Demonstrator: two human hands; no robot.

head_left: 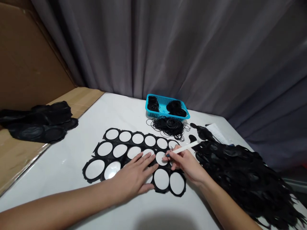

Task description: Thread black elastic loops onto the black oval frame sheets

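Note:
A black rubber sheet (151, 166) with rows of round holes lies flat on the white table, which shows through the holes. My left hand (136, 174) rests palm down on the sheet, fingers stretched out, covering some holes in the middle. Over the right part of the sheet, my right hand (181, 158) is closed around a white pen-like tool (185, 147). The tool slants up to the right, and its dark lower end shows near the fingers, close to a hole in the middle row.
Behind the sheet lies a tangle of thin black rings (169, 126), against a blue basket (165, 114) holding more black pieces. A large heap of black round pieces (242, 175) covers the right side. Folded black sheets (40, 123) lie at left, beside a cardboard box (31, 54). A grey curtain (155, 41) hangs behind.

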